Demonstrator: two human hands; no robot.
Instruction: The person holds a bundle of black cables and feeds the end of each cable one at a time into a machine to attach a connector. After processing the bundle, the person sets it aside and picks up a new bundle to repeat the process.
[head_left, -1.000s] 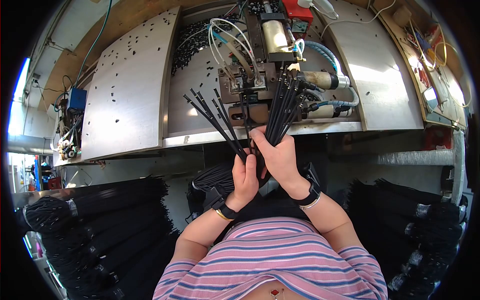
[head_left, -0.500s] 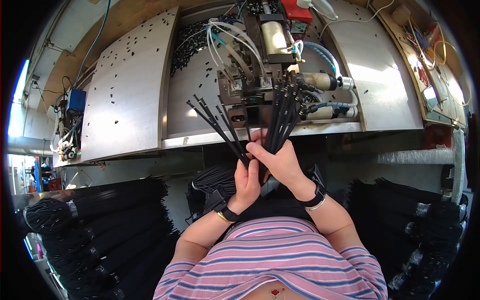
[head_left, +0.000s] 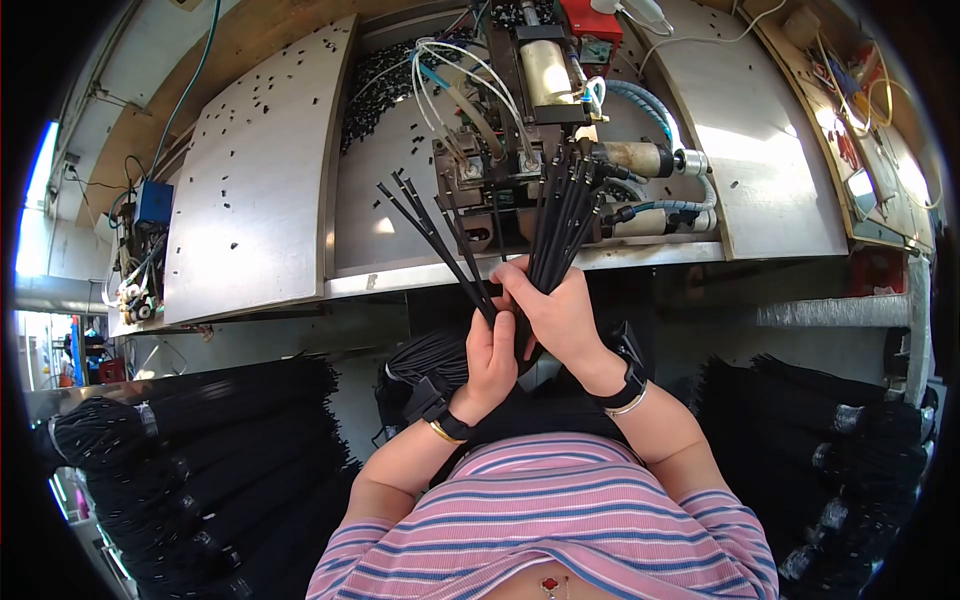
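My left hand (head_left: 491, 362) is closed around a few thin black cords (head_left: 432, 238), which fan up and to the left with small bright marks near their tips. Close beside it, my right hand (head_left: 553, 312) grips a thicker bundle of black cords (head_left: 562, 225) that stands nearly upright. One single cord (head_left: 499, 222) rises between the two groups and meets the right thumb and fingertips. Lower ends of the cords are hidden behind my hands. Just beyond the cord tips sits a bench machine (head_left: 545, 75) with metal cylinders and white tubes.
The metal bench edge (head_left: 375, 284) runs just past my hands. Small black pieces (head_left: 375, 115) lie scattered on the bench, piled thickest left of the machine. Large bundles of black cords hang at the left (head_left: 230, 450) and right (head_left: 800, 450). A red box (head_left: 592, 30) stands behind.
My right hand has shifted slightly up and left, its thumb and fingertips now at the single cord. The left hand and its cords have moved only a little.
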